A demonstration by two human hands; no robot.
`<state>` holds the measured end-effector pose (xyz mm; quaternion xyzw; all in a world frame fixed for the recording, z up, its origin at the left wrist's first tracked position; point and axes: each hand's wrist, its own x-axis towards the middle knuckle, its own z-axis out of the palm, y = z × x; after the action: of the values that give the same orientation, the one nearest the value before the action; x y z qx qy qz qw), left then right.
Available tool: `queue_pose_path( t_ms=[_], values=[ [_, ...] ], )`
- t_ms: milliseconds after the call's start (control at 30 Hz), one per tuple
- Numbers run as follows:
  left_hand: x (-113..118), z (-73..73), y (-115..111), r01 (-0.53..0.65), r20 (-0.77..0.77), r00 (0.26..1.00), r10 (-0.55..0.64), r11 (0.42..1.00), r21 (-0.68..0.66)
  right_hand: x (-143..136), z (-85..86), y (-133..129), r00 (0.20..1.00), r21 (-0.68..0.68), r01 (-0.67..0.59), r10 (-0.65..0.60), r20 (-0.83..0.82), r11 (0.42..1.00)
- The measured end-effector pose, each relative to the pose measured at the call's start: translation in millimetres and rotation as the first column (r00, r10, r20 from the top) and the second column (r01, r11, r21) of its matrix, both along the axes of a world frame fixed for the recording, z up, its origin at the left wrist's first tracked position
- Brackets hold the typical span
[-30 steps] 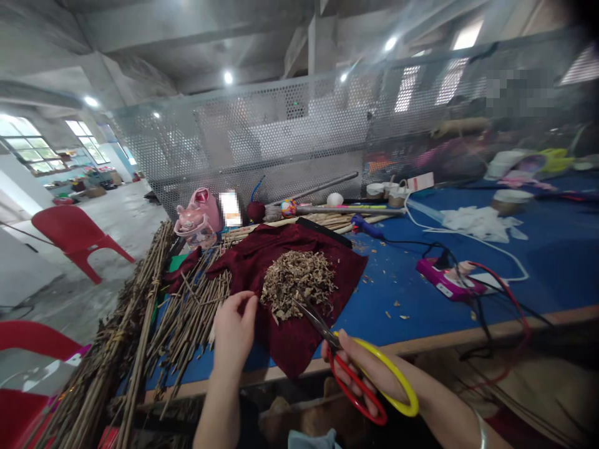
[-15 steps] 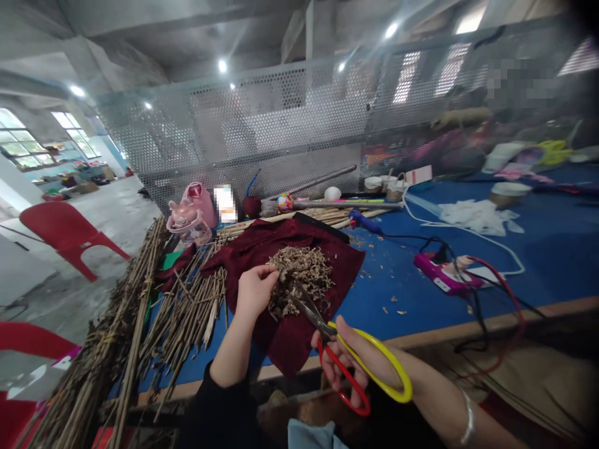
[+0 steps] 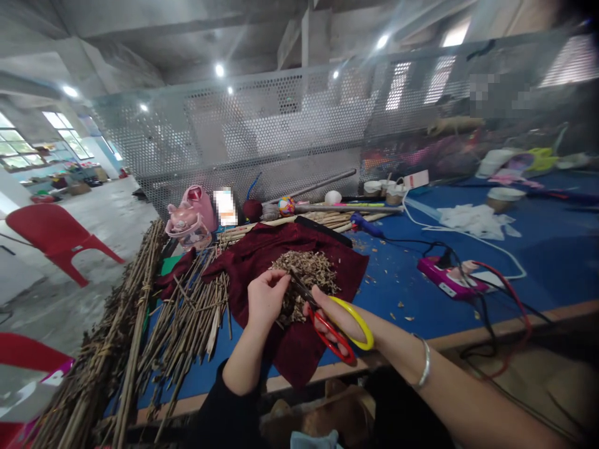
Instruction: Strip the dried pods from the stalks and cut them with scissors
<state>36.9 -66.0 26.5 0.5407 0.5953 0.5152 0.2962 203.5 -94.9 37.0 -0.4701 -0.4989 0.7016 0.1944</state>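
My left hand (image 3: pixel 267 297) is pinched at the left side of a heap of short dry plant pieces (image 3: pixel 311 268); whatever sits between its fingertips is too small to make out. Scissors (image 3: pixel 359 324) with one yellow and one red handle are in my right hand (image 3: pixel 330 312). Their dark blades point up and left, with the tips close to my left fingertips, and look nearly closed. Beneath the heap a dark red cloth (image 3: pixel 294 362) is spread on the blue table (image 3: pixel 397 290).
Loose dry sticks (image 3: pixel 185 324) and tied stick bundles (image 3: pixel 135 330) lie at the left. A blue glue gun (image 3: pixel 367 224), a purple power strip (image 3: pixel 442 274) with cables and crumpled white plastic (image 3: pixel 477 221) are on the right. A perforated metal panel (image 3: pixel 243 125) stands behind.
My right hand has moved up and left with the scissors, bringing the blades together near my left fingertips. The left hand has shifted slightly right. The view has shifted a little.
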Motion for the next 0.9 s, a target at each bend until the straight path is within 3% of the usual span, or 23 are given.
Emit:
queue_pose_path(
  t_ms=[367, 567, 767, 900],
  values=[
    [-0.4, -10.6, 4.6, 0.053, -0.014, 0.998, -0.054, 0.999, -0.012, 1.2, -2.7, -3.0, 0.999, 0.104, 0.032, -0.034, 0.025, 0.994],
    [-2.5, -15.3, 10.5, 0.02, 0.154, 0.988, -0.017, 1.0, -0.016, 13.3, -3.1, -14.9, 0.995, -0.067, 0.066, -0.07, -0.065, 0.996],
    [3.8, -9.1, 8.5, 0.0, 0.383, 0.924, 0.017, 0.999, -0.042, 22.0, 7.3, -29.7, 0.997, 0.029, 0.014, -0.016, 0.077, 0.999],
    [8.5, -5.2, 4.9, 0.055, 0.469, 0.883, -0.015, 0.996, -0.072, 13.5, 10.2, -30.0, 0.991, 0.058, 0.007, -0.014, 0.133, 0.998]
  ],
)
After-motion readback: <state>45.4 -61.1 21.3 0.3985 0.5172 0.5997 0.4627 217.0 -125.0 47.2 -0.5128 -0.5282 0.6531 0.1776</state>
